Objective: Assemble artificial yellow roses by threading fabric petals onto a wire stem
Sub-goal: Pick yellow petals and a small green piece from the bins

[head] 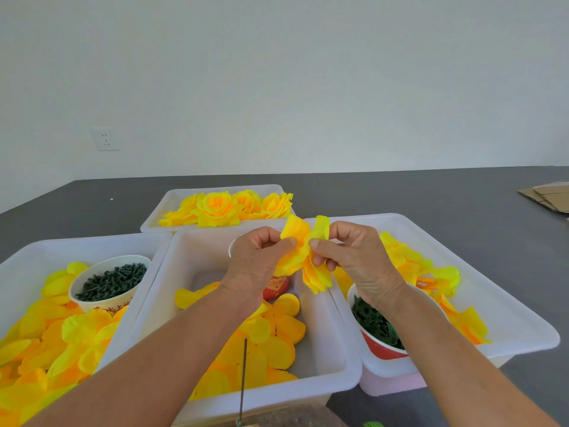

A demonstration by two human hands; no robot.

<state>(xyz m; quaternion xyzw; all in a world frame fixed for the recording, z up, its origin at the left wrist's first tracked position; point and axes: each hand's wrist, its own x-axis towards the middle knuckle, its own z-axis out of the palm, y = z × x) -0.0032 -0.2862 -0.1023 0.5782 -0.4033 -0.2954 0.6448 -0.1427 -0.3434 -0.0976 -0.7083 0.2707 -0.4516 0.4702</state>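
Yellow petals pinched between left hand and right hand, above middle bin

Yellow fabric petals, some shading to orange, lie in white bins on a dark grey counter. Finished roses are yellow with orange centres. One paper cup holds dark green pieces; a red cup holds what look like green leaves. The wall is white.
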